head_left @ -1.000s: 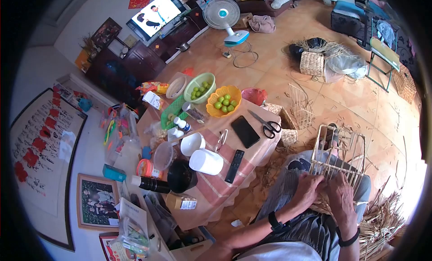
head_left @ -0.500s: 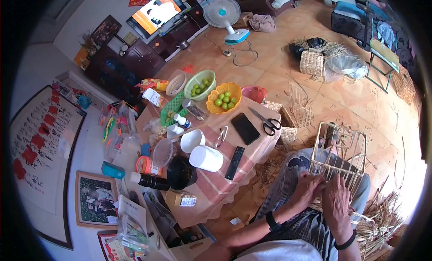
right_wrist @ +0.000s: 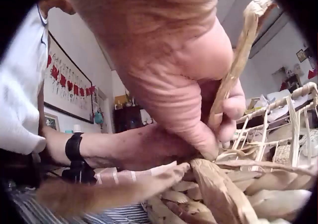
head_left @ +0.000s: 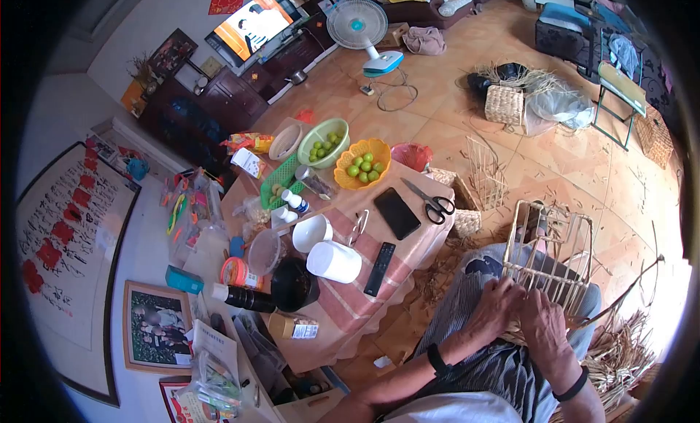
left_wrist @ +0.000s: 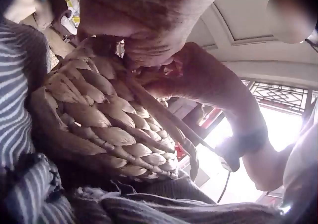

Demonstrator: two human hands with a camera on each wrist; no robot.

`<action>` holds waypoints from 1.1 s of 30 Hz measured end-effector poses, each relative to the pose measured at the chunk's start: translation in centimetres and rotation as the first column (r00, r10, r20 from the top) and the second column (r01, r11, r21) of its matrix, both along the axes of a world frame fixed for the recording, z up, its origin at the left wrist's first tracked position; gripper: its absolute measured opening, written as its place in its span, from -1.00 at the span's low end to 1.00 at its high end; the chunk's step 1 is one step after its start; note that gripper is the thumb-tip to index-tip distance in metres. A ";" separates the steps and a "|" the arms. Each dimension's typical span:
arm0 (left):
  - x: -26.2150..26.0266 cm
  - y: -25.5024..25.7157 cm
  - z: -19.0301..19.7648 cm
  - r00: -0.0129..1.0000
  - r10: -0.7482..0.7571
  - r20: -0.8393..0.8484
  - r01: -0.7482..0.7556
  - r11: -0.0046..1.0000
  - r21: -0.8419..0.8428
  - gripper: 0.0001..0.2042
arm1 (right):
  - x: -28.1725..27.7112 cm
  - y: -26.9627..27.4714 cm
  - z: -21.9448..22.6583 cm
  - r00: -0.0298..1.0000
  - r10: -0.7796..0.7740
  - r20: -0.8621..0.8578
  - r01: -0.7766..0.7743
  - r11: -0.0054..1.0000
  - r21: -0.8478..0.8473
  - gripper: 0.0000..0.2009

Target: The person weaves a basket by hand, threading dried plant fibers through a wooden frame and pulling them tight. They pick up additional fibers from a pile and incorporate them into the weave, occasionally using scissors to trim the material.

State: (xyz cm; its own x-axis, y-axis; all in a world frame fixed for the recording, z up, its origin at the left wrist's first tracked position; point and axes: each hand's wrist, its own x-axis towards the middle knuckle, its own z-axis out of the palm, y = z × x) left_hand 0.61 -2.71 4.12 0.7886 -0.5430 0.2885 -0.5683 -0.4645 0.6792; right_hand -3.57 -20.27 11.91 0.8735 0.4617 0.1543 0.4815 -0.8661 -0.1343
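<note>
A partly woven basket with a bare stick frame rests on the person's lap. Its woven side, of thick flat braided strands, fills the middle of the left wrist view. My left hand grips the basket's woven edge with curled fingers. Close beside it, my right hand pinches a long dried plant strand, which passes through the fingers and sticks up past them. In the head view that strand trails out to the right. The fingertips of both hands are largely hidden behind the knuckles.
On the table at left are scissors, a phone, a remote and a yellow fruit basket. A heap of dried strands lies right of the legs. Finished woven baskets stand on the floor.
My right hand has shifted slightly left, close against the left hand. A long strand now extends rightward from it. My left hand stays at the basket edge.
</note>
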 end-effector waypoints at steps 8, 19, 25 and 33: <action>-0.6 0.5 -0.3 1.000 0.003 0.007 -0.003 1.000 -0.022 -0.56 | -0.3 -0.9 -0.3 0.997 -0.076 -0.016 0.076 0.997 -0.007 -0.79; 0.7 3.2 1.9 0.943 -0.287 -0.168 0.315 0.933 0.176 -0.03 | 0.1 -3.5 -1.0 0.999 -0.007 -0.037 0.015 0.973 0.232 -0.80; -0.3 3.5 2.4 0.947 -0.321 -0.030 0.301 0.844 0.444 0.17 | -0.8 -4.0 -0.3 0.993 -0.056 -0.104 0.088 0.939 0.331 -0.63; -0.7 3.0 -0.6 0.947 -0.292 0.132 0.231 0.908 0.349 -0.06 | -1.0 -5.1 -1.2 0.983 -0.042 -0.181 0.103 0.933 0.346 -0.53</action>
State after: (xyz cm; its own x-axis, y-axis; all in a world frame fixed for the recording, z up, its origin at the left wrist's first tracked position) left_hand -0.06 0.33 3.48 0.5573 -0.8100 0.1825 -0.7965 -0.4596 0.3929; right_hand -4.62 -25.34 10.73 0.9298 0.3388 0.1438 0.3630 -0.7796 -0.5103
